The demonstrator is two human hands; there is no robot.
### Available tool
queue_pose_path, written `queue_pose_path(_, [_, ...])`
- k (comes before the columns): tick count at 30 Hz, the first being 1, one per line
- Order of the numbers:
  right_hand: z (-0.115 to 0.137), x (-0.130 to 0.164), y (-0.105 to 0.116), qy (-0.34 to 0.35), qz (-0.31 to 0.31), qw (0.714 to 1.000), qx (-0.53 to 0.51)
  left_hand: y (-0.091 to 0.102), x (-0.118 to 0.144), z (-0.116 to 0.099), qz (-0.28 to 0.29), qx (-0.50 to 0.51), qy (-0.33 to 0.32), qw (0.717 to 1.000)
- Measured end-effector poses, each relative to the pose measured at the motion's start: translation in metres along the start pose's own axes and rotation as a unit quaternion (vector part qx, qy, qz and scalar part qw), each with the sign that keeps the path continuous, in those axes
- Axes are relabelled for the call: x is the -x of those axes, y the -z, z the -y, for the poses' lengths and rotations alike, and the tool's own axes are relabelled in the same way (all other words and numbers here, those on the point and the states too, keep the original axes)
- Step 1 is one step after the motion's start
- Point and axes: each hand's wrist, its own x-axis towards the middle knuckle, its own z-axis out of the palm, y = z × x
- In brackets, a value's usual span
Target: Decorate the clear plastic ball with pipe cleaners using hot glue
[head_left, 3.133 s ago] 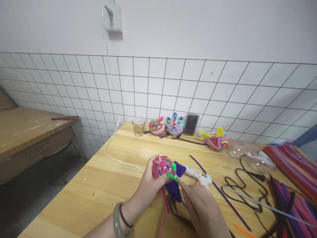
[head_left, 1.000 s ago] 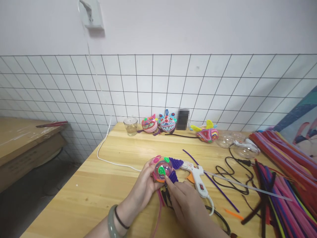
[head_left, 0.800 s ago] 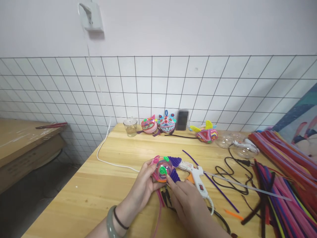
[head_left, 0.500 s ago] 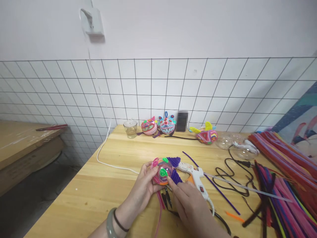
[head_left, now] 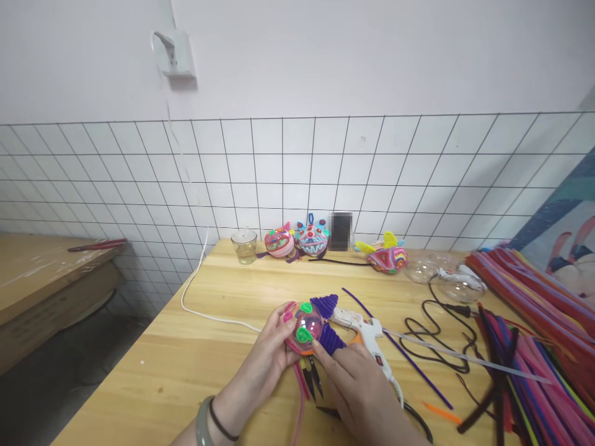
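My left hand (head_left: 275, 339) is closed around a clear plastic ball (head_left: 316, 325) trimmed with pipe cleaners. Green coiled patches sit on the ball, pink ones show at its left, and an orange strip runs along its lower edge. Two purple fin-like pieces (head_left: 324, 306) stick out on the right side. With its index finger stretched out, my right hand (head_left: 351, 375) touches the ball's lower right; its other fingers are curled and its thumb is hidden. Close behind that hand lies a white glue gun (head_left: 369, 334). Pointed black-tipped tools (head_left: 312, 378) and pink strips lie below the ball.
Finished pipe-cleaner balls (head_left: 312, 240) and a glass cup (head_left: 244, 246) line the back of the table. Clear plastic balls (head_left: 421, 270), a black cord (head_left: 425, 337) and bundled pipe cleaners (head_left: 525, 371) lie at right. A purple pipe cleaner (head_left: 418, 368) crosses behind the glue gun.
The ball has turned slightly in my left hand, its green patches shifting left and the fins tilting. My right index finger stays against it. The camera view has tipped up a little.
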Motion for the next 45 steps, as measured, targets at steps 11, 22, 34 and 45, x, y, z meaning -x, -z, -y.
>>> queue_pose_path(11, [-0.010,0.003,0.002,0.032,0.002,0.999,-0.002,0.003,-0.004,0.002,-0.003,-0.010,-0.027,1.000])
queue_pose_path(22, [-0.016,0.011,-0.001,0.025,0.005,1.000,0.011,0.009,-0.006,0.003,-0.030,-0.063,-0.019,0.997])
queue_pose_path(34, [-0.016,0.013,-0.002,0.016,0.018,1.000,0.003,0.010,-0.006,-0.001,-0.034,-0.095,0.009,0.995])
queue_pose_path(45, [-0.015,0.010,0.001,0.021,0.028,0.999,0.002,0.025,-0.013,0.009,-0.029,-0.124,-0.016,0.992])
